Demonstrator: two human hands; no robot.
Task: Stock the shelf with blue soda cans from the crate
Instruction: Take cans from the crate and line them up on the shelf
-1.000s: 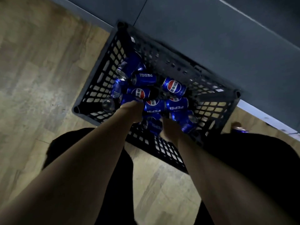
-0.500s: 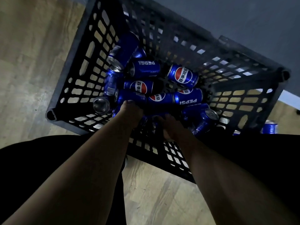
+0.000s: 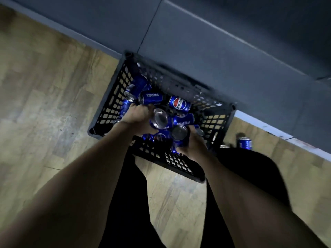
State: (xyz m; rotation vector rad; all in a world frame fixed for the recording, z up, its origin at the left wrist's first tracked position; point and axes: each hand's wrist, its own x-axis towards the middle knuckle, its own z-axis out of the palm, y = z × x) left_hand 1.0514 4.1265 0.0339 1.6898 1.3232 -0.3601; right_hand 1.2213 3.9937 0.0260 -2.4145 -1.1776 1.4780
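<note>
I judge I am early to midway in the stocking: the black plastic crate (image 3: 114, 102) on the wooden floor (image 3: 44, 90) holds a good pile of blue Pepsi cans, most lying on their sides, so plenty is left to move. No shelf surface with stocked cans is plainly visible from here; only a dark grey panel (image 3: 206, 56) runs along the far side of the crate, and I cannot tell whether it belongs to the shelf. One more blue can (image 3: 245, 143) stands on the floor to the right of the crate, just beside my right leg.

Both hands are down in the crate, each wrapped around a can. My left hand (image 3: 138, 117) has its fingers curled round a can (image 3: 159, 119) whose silver end faces up toward me; it sits over the middle of the pile, above the cans beneath it. My right hand (image 3: 191, 144) grips a second can (image 3: 179, 135) at the near right part of the crate, again with the silver end turned up, thumb and fingers closed around its blue body. The two held cans are close together, nearly touching.

Among what remains, one can lies with its PEPSI lettering (image 3: 151, 98) showing at the far left of the heap, and another with the round logo (image 3: 180, 103) lies to the far right of it. Others are partly hidden under my hands, so I cannot count them exactly.
</note>
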